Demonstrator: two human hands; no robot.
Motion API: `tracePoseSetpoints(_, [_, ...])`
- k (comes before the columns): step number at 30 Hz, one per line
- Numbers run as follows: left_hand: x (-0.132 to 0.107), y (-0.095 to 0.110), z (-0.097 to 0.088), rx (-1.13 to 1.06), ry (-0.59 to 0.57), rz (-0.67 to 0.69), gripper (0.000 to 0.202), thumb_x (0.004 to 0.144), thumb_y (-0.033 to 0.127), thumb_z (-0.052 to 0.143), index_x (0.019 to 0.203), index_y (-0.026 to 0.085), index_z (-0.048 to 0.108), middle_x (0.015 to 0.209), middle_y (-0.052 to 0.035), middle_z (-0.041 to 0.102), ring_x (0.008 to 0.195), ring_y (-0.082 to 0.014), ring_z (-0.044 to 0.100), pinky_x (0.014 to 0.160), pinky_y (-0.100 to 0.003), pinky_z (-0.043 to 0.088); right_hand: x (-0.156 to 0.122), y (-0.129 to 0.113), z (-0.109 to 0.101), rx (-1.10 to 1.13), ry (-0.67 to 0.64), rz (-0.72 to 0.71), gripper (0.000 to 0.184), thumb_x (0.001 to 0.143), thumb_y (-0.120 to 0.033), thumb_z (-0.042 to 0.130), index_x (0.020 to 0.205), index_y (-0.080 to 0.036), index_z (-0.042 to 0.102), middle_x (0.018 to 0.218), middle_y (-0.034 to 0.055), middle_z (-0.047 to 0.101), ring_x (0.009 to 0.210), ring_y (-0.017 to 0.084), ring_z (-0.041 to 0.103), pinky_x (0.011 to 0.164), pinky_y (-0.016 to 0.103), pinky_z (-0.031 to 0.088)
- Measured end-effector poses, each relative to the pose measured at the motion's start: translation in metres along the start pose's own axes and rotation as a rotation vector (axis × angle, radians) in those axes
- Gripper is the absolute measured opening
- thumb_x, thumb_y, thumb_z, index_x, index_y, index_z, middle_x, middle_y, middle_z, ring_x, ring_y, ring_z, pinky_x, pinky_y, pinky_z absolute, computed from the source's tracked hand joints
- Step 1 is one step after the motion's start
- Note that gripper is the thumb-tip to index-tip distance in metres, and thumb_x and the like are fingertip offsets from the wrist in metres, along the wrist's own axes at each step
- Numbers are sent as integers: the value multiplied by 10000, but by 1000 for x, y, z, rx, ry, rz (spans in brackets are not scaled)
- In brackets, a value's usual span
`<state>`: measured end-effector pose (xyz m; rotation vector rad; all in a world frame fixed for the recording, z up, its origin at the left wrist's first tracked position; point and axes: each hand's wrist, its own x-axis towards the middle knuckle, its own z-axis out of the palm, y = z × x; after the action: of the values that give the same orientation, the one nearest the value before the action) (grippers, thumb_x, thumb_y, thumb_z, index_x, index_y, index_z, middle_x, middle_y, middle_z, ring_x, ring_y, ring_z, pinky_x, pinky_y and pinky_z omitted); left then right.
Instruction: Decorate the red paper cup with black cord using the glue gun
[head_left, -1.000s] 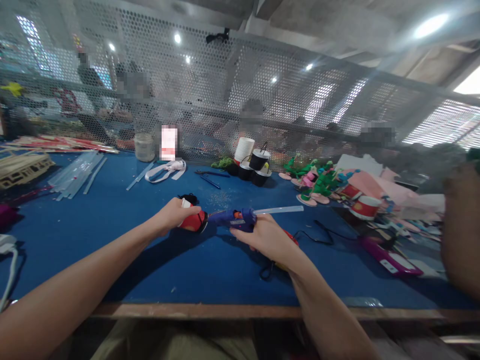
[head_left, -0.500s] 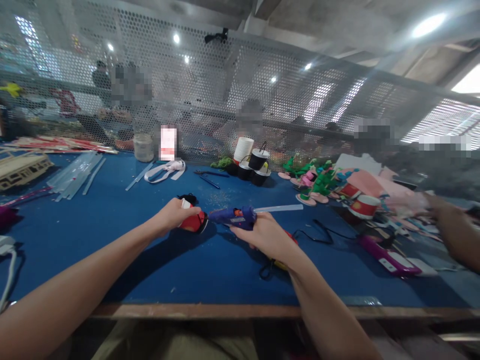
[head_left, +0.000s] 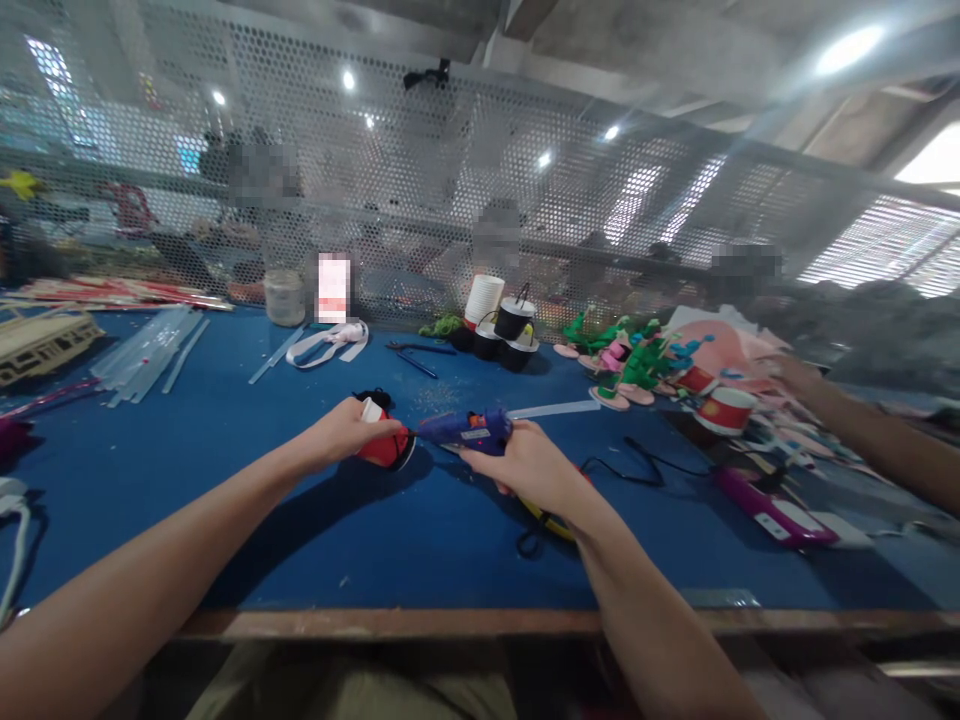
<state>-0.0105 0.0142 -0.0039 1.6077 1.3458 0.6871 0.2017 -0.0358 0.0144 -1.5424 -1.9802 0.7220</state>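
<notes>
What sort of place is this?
Probably a craft workshop: the right hand holds a blue plastic glue gun, straight translucent glue sticks lie in a pile, and small green, round-based figures cluster on the blue table.

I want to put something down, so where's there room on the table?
Blue tabletop shows bare between the clear sticks and left forearm, and in front of the red cup, between both forearms. The back right is crowded with green figures and pink pieces.
</notes>
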Motion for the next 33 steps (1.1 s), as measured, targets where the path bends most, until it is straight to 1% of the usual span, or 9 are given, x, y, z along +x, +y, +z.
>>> tracePoseSetpoints(6, [-1, 2, -1, 36, -11, 5, 319, 571, 419, 621, 473, 154, 474, 439, 42, 407, 417, -66, 314, 428, -215, 189, -3, -4, -3, 41, -26, 30, 201, 695, -295, 521, 541, -166, 520, 424, -24, 491, 334, 86, 451, 383, 204, 374])
tracePoseSetpoints(9, [-2, 4, -1, 38, -17, -1, 313, 570, 416, 624, 483, 150, 484, 446, 40, 419, 422, -67, 321, 428, -214, 194, -4, -6, -3, 62, -36, 38, 202, 695, -290, 522, 535, -167, 504, 411, -28, 473, 334, 84, 447, 374, 198, 365])
tracePoseSetpoints(12, [-3, 5, -1, 22, -7, -8, 325, 562, 412, 628, 459, 153, 463, 435, 45, 410, 420, -64, 312, 427, -213, 187, -5, -5, -3, 63, -52, 29, 220, 695, -287, 524, 514, -168, 487, 387, -32, 448, 336, 85, 448, 370, 190, 362])
tracePoseSetpoints(15, [-3, 5, -1, 13, -23, 5, 332, 570, 428, 620, 472, 152, 463, 443, 47, 410, 426, -66, 317, 433, -212, 193, -4, -3, -3, 61, -39, 23, 207, 698, -292, 522, 537, -162, 506, 409, -28, 469, 339, 80, 453, 364, 181, 363])
tracePoseSetpoints(19, [-1, 2, -2, 65, -51, 4, 364, 577, 466, 603, 475, 159, 435, 435, 52, 383, 424, -68, 295, 433, -219, 179, 0, 1, -2, 42, -19, 23, 216, 703, -310, 519, 551, -157, 516, 456, -17, 511, 336, 72, 462, 355, 171, 367])
tracePoseSetpoints(23, [-1, 2, -3, 98, -66, 25, 371, 586, 479, 587, 487, 164, 417, 444, 53, 371, 436, -69, 286, 441, -221, 180, 5, 4, 1, 8, 4, 27, 239, 707, -319, 520, 529, -159, 507, 427, -22, 496, 324, 70, 460, 352, 165, 368])
tracePoseSetpoints(27, [-2, 5, -3, 110, -78, 17, 376, 580, 490, 577, 490, 166, 410, 455, 49, 374, 442, -70, 290, 445, -220, 183, 8, 6, 3, 5, 8, 39, 260, 708, -338, 526, 519, -161, 505, 397, -28, 475, 314, 72, 457, 342, 165, 362])
tracePoseSetpoints(33, [-3, 6, -4, 126, -86, 17, 377, 588, 493, 572, 495, 168, 405, 459, 50, 368, 448, -71, 289, 450, -221, 187, 4, 1, -1, 54, -11, 70, 247, 704, -317, 533, 518, -156, 512, 391, -27, 478, 318, 67, 447, 337, 161, 354])
